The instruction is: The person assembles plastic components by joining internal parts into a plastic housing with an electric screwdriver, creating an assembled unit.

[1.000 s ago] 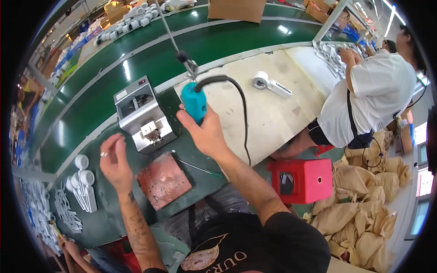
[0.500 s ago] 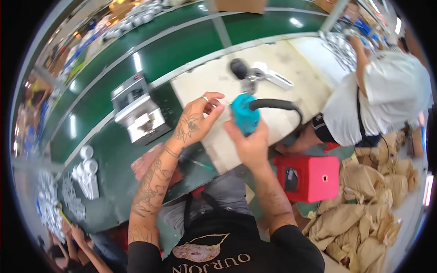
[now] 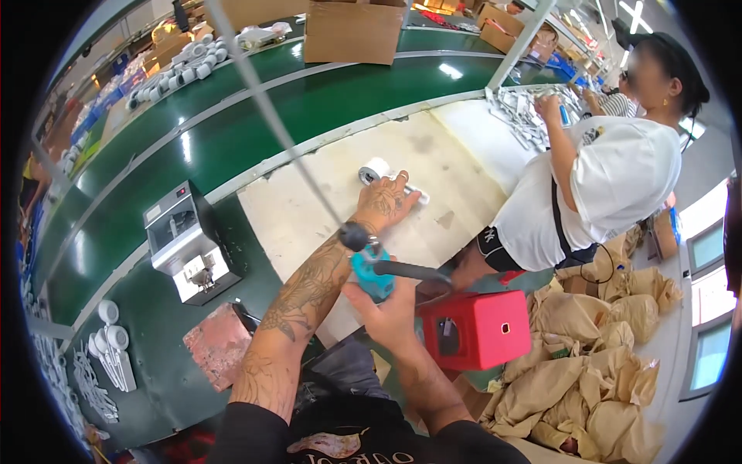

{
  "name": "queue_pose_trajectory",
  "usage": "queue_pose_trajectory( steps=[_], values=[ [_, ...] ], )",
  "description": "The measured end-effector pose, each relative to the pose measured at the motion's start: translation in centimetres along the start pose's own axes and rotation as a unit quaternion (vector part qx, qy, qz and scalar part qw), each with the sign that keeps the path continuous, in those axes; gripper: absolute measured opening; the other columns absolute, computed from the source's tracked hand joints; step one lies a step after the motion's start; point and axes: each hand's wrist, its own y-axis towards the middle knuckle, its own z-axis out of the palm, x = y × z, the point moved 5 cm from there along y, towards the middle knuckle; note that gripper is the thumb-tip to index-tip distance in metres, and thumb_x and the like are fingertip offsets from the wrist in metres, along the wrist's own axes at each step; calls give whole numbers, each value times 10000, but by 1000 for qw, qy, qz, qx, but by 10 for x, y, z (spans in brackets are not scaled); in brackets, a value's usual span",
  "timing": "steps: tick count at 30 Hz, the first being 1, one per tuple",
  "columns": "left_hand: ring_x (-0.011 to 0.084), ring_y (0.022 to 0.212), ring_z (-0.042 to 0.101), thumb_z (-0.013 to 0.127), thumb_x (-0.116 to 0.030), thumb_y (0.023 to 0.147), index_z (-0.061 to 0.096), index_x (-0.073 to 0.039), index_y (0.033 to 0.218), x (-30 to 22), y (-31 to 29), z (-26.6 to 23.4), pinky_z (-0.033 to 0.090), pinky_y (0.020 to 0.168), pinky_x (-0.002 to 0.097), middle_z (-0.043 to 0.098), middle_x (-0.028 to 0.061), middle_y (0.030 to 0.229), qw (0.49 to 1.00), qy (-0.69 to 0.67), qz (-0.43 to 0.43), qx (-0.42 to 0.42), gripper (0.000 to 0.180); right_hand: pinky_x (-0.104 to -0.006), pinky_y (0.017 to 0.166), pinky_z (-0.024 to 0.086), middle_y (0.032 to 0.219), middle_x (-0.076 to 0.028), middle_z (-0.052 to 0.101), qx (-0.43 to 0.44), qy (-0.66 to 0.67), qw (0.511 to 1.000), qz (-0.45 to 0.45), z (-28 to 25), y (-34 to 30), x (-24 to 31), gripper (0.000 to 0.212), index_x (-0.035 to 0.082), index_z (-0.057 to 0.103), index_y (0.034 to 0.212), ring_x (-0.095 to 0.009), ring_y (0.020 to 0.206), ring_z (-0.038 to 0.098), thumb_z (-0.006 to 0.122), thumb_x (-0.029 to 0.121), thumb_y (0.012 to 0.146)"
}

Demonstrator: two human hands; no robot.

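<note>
My right hand point(image 3: 390, 313) is wrapped round the body of a teal electric screwdriver point(image 3: 373, 274), seen from above. A black ball point(image 3: 354, 237) and a metal hanger sit at its upper end, below a thin suspension line, and a thick black cord sleeve point(image 3: 413, 271) runs off to the right. My left forearm passes beyond the screwdriver. My left hand point(image 3: 389, 203) closes over a white part with a round cup-shaped head point(image 3: 375, 171) and a flat handle, lying on the pale board point(image 3: 309, 193). Its fingertips are partly hidden behind the hand. The screwdriver's tip is hidden too.
A silver-and-black screw feeder point(image 3: 193, 243) and a worn reddish block point(image 3: 219, 346) stand left. White parts point(image 3: 112, 348) lie farther left. Beyond runs a green conveyor point(image 3: 255, 116) with a cardboard box point(image 3: 352, 31). A co-worker point(image 3: 610, 162), red stool point(image 3: 487, 331) and brown bags point(image 3: 572, 379) are right.
My left hand has gone from open beside the screwdriver to the white part on the board. My right hand keeps the screwdriver, now nearer my body. The view has shifted.
</note>
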Motion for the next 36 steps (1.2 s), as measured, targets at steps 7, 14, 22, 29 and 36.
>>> queue_pose_trajectory(
  steps=[7, 14, 22, 29, 36],
  values=[
    [367, 979, 663, 602, -280, 934, 471, -71, 1361, 66, -104, -47, 550, 789, 475, 667, 173, 1047, 998, 46, 3, -44, 493, -289, 778, 505, 914, -98, 682, 37, -4, 999, 23, 19, 11, 4, 407, -14, 612, 1204, -127, 810, 607, 771, 152, 869],
    [316, 856, 619, 789, -149, 785, 646, -68, 1121, 103, -274, -149, 511, 785, 423, 667, 91, 923, 980, -56, 9, -190, 374, -283, 728, 466, 882, -83, 651, 80, 79, 994, 15, 57, 1, -5, 372, -49, 564, 1206, -136, 796, 595, 585, 255, 992],
    [275, 933, 596, 785, -149, 791, 735, -81, 992, 144, -386, -161, 499, 854, 373, 672, 56, 952, 949, -168, -117, -238, 219, -314, 645, 458, 789, -86, 577, 147, 277, 949, 44, 143, -17, 30, 555, -66, 556, 1136, -180, 712, 560, 665, 437, 927],
    [241, 1056, 552, 728, -290, 864, 745, -100, 1067, 163, -402, -165, 459, 924, 398, 659, 26, 1006, 967, -86, -129, -201, 279, -315, 569, 429, 708, -51, 512, 238, 323, 916, -6, 226, 0, 43, 622, 16, 529, 972, -164, 623, 516, 696, 606, 866],
    [237, 1092, 553, 663, -418, 910, 676, -105, 1189, 160, -406, -150, 425, 983, 422, 637, 43, 1110, 977, -38, -65, -199, 420, -298, 605, 474, 740, -65, 572, 240, 303, 921, -54, 276, 28, 30, 578, -43, 573, 1037, -168, 658, 577, 763, 480, 879]
  ],
)
